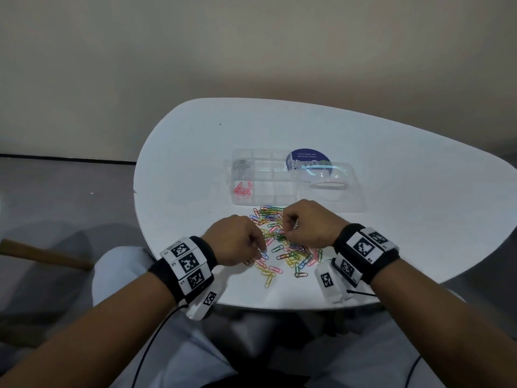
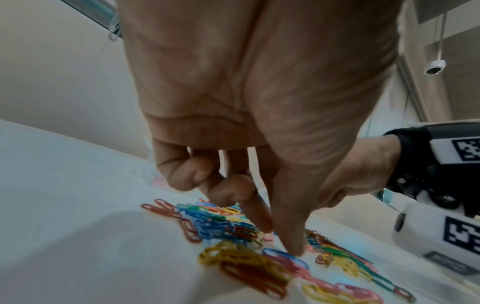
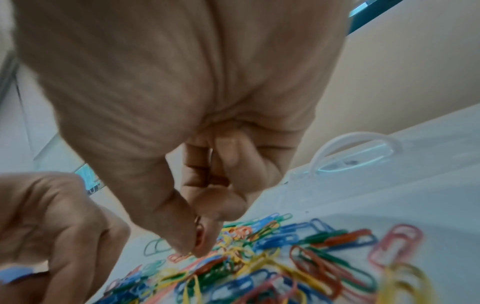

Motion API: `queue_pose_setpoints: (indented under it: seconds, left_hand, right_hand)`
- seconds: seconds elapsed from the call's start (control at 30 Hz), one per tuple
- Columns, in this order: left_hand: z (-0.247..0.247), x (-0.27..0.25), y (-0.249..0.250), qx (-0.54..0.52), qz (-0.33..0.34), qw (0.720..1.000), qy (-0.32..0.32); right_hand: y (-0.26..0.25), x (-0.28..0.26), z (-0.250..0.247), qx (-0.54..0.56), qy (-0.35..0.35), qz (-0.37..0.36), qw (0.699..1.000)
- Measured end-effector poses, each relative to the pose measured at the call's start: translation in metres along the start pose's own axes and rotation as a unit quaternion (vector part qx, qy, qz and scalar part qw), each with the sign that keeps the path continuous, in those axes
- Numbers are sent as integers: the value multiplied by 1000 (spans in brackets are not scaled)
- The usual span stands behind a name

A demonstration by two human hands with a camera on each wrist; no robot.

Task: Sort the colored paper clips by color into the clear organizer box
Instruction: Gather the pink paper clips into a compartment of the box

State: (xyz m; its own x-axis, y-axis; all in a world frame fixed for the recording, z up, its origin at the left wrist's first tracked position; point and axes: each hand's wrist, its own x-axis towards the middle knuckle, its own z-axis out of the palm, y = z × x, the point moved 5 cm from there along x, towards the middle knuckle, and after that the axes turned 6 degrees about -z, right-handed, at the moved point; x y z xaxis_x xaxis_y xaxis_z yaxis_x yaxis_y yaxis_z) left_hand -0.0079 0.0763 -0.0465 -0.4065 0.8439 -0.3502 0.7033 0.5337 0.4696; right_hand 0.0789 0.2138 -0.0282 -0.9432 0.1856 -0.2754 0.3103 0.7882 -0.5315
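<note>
Here, left hand (image 1: 237, 240) touching glossy wire clips (image 1: 282, 242); right hand (image 1: 305, 224) pinching one.

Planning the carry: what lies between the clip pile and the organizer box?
Head view: a narrow strip of bare table lies between pile and box.

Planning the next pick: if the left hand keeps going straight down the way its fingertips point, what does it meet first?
Most likely a blue paper clip at the near edge of the loose pile: the left hand points its fingers down at it, seemingly touching already. Under it is only the white table.
</note>
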Motion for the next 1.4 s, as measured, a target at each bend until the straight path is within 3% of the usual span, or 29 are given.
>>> queue_pose_setpoints:
  seconds: [0.13,0.47,0.6,0.7,0.87,0.93,1.0,1.13,1.17,1.2,1.27,1.3,1.4]
  left_hand:
    - [7,-1,4,40,10,999,-17]
    - [9,-5,6,107,43,993,29]
    - [12,-4,2,109,47,992,52]
    - [9,-3,-4,58,35,996,57]
    - [-7,-5,-15,-146,21,983,113]
    - [-8,-3,-20,-185,-6,978,95]
    - [-5,-3,-22,-294,-43,954,44]
    - [2,-8,-18,-521,-137,842,-15]
    - [4,-8,-18,-537,-152,829,-26]
    - [4,-7,-19,-514,-152,844,-29]
    - [1,-5,-20,-339,-102,935,-5]
    - [-1,-5,-17,-240,-66,969,6]
    - [-2,-5,-9,-75,9,997,4]
  right_hand:
    - [1,2,6,29,-3,5,1000]
    - [1,-14,1,61,29,18,998]
    - [-15,-32,21,41,-13,-12,999]
    - [-20,-36,39,6,-27,-18,999]
    - [-22,-34,51,-3,-5,4,1000]
    - [-24,-33,54,-19,-2,7,1000]
    - [-24,-32,56,-29,-6,14,999]
    - [-20,-30,59,-36,-27,35,998]
    - [-20,-29,60,-43,-32,36,998]
    - [-20,-28,61,-52,-35,34,997]
    - [-21,-27,63,-67,-45,32,996]
    - [-22,-26,64,-74,-50,32,995]
    - [-23,-25,65,-94,-57,26,994]
